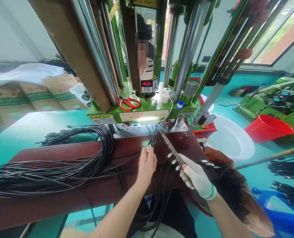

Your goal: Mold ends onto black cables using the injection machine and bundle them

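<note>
My left hand point(147, 167) is bare and pinches thin black cables point(152, 135) with small white tips just above the fingers. My right hand point(196, 177) wears a white glove with a green cuff. It grips a long metal mould bar point(173, 152), and several white-tipped cable ends stick out along that bar. A dark tuft of cable ends point(232, 188) hangs beyond the glove. A large bundle of black cables point(75, 165) lies across the dark red work board point(62, 195) to the left of my hands.
Above my hands stands a green press machine point(147, 114) with chrome columns, and red-handled scissors point(129, 103) lie on its bed. To the right are a white basin point(230, 137), a red bucket point(268, 128) and a blue crate point(273, 211). Sacks point(38, 96) stand at the left.
</note>
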`<state>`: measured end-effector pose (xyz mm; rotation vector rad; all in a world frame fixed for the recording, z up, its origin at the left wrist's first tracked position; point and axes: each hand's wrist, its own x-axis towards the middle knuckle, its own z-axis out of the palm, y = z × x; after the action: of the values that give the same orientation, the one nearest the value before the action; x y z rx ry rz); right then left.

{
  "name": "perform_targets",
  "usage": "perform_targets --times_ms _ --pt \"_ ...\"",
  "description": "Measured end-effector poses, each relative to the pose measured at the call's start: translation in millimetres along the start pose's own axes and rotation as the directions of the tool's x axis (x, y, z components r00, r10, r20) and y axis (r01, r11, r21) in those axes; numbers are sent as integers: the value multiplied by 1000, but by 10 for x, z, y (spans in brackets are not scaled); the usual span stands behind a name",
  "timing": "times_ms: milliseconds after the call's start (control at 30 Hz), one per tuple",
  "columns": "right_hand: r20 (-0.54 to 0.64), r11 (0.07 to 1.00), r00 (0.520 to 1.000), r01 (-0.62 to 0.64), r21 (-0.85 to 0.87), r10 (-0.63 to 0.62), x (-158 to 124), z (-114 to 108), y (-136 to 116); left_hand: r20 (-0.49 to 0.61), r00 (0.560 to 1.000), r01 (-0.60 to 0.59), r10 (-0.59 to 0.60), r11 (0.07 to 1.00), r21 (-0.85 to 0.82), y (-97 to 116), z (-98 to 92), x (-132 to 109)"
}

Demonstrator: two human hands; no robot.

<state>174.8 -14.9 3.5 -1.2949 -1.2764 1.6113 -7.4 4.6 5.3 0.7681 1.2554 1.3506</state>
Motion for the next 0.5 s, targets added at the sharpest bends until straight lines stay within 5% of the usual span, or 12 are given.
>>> perform_targets --times_ms 233,500 --pt "26 1000 999 -20 -23 20 -19 -12 -14 151 984 92 -95 995 25 -38 59 -20" --pt "69 992 998 -5 -123 14 1 -54 19 104 983 153 -154 988 21 -55 21 -5"
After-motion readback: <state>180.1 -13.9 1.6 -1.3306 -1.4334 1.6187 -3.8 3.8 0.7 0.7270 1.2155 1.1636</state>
